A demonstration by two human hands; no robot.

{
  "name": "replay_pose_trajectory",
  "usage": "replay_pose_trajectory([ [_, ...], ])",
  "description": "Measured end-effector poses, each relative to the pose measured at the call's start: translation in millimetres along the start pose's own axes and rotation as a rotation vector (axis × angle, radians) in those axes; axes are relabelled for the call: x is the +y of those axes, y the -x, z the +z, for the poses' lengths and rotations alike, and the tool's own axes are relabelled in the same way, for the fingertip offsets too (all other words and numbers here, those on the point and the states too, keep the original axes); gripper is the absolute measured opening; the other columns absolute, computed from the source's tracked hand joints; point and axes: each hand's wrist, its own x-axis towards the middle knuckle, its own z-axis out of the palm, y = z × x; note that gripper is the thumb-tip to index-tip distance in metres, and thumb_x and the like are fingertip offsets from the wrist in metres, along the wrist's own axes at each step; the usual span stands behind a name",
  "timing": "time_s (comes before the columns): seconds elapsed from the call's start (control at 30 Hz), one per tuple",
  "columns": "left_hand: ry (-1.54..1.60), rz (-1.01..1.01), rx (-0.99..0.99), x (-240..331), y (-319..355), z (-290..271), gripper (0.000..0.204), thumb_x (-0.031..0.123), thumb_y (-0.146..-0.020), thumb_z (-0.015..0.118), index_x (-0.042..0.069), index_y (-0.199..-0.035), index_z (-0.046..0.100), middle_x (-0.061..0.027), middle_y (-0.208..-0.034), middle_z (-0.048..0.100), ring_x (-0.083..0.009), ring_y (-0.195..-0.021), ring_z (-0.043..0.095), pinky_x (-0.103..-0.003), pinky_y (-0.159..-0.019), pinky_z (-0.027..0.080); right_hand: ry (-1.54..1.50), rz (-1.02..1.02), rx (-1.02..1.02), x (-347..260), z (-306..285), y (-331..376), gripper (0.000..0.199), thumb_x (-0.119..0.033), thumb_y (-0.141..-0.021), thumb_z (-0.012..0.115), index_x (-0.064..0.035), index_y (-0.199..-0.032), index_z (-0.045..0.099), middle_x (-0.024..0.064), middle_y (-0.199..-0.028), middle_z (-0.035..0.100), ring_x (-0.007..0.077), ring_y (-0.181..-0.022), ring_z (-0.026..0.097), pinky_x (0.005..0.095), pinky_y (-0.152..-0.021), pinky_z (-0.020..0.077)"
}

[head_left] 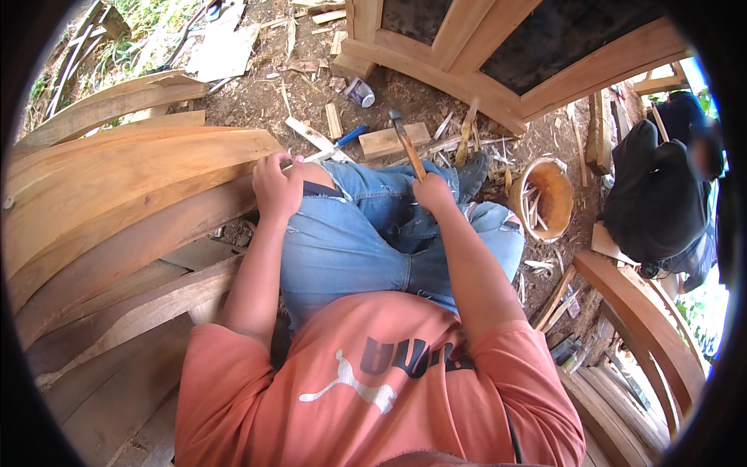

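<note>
My left hand is above my left thigh, beside the end of a curved wooden plank. Its fingers are closed round the blade of a blue-handled chisel, whose handle points away to the far right. How far the blade runs beneath the fingers is hidden. In my right hand, over the other leg, is a hammer, gripped low on its wooden handle with the dark metal head up at the far end. Several more curved planks lie stacked under and beside my left arm.
A bucket with wood scraps stands right of my knee. Ahead are a wooden block, a white cup and scattered chips. A large wooden frame with dark panels stands at the back. Another person bends at the right, near curved timbers.
</note>
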Motion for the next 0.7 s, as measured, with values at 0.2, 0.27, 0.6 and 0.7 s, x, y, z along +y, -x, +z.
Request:
replay_pose_trajectory([
  [0.2, 0.154, -0.014, -0.002, -5.5, -6.8, 6.5, 0.034, 0.038, -0.102, 0.074, 0.006, -0.113, 0.073, -0.0186, -0.118, 0.071, -0.0405, -0.116, 0.064, -0.051, -0.104, 0.049, -0.240, 0.048, -0.092, -11.5, -31.6, 20.7, 0.039, -0.038, -0.107, 0.067, 0.0002, -0.111, 0.068, 0.0062, -0.071, 0.064, 0.0208, -0.055, 0.064, 0.0399, -0.052, 0.0547],
  [0.27, 0.211, -0.047, 0.004, -11.9, -7.8, 7.7, 0.033, 0.034, -0.101, 0.075, 0.004, -0.113, 0.073, -0.0195, -0.117, 0.073, -0.0403, -0.115, 0.067, -0.049, -0.102, 0.052, -0.365, 0.034, -0.132, -11.9, -37.2, 30.6, 0.037, -0.037, -0.108, 0.066, -0.0012, -0.115, 0.066, 0.0033, -0.071, 0.061, 0.0181, -0.055, 0.061, 0.0372, -0.051, 0.0528],
  [0.6, -0.027, -0.114, -0.677, -37.9, -101.3, 49.8, 0.046, 0.033, -0.098, 0.073, 0.000, -0.129, 0.075, -0.0248, -0.126, 0.078, -0.0383, -0.116, 0.075, -0.044, -0.102, 0.058, -0.950, 0.078, -0.397, 40.5, -111.4, 149.9, 0.031, -0.032, -0.116, 0.053, -0.0048, -0.131, 0.056, 0.0043, -0.078, 0.055, 0.0174, -0.059, 0.055, 0.0339, -0.055, 0.0498],
  [0.7, -0.538, 0.192, -0.902, -36.0, -139.2, 83.4, 0.041, 0.028, -0.094, 0.074, 0.002, -0.126, 0.079, -0.0233, -0.127, 0.078, -0.0383, -0.116, 0.076, -0.046, -0.102, 0.059, -1.079, 0.094, -0.420, 61.1, -110.0, 158.1, 0.031, -0.033, -0.117, 0.052, -0.0059, -0.132, 0.056, 0.0046, -0.077, 0.053, 0.0179, -0.058, 0.054, 0.0338, -0.055, 0.0488],
])
